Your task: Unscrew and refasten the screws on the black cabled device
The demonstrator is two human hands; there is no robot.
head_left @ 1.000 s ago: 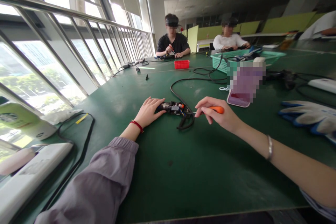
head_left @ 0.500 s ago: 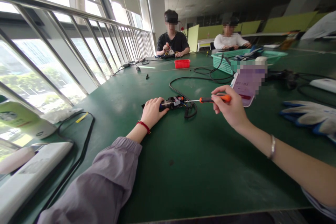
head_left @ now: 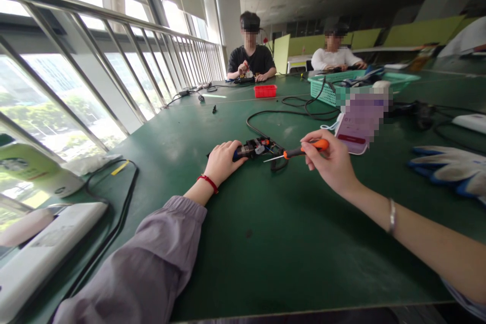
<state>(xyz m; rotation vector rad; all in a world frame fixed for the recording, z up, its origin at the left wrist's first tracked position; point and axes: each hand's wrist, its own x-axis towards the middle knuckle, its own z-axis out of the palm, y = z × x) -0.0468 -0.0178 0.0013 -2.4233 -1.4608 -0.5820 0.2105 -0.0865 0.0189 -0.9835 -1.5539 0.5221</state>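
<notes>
My left hand (head_left: pixel 223 162) is closed around one end of an opened corded electric tool (head_left: pixel 259 147), which lies on the green table (head_left: pixel 266 233). Its dark body shows bare inner parts and small wires; its exact kind is unclear. Between the thumb and fingers of my right hand (head_left: pixel 331 161) is a screwdriver (head_left: pixel 295 152) with an orange and black handle. The shaft points left and slightly down, its tip apart from the tool and just on the near side of it. A black cord (head_left: pixel 248 120) runs from the tool toward the back.
A phone (head_left: pixel 357 129) leans beyond my right hand, before a green basket (head_left: pixel 322 90). Gloves (head_left: pixel 451 167) lie at right, a red box (head_left: pixel 265 91) farther back. At left are a green bottle (head_left: pixel 36 169) and white power strip (head_left: pixel 49 258). Two people sit across the table.
The screwdriver tip has come away from the tool's exposed parts and dropped toward me, tilting the shaft downward. My left hand stays on the tool.
</notes>
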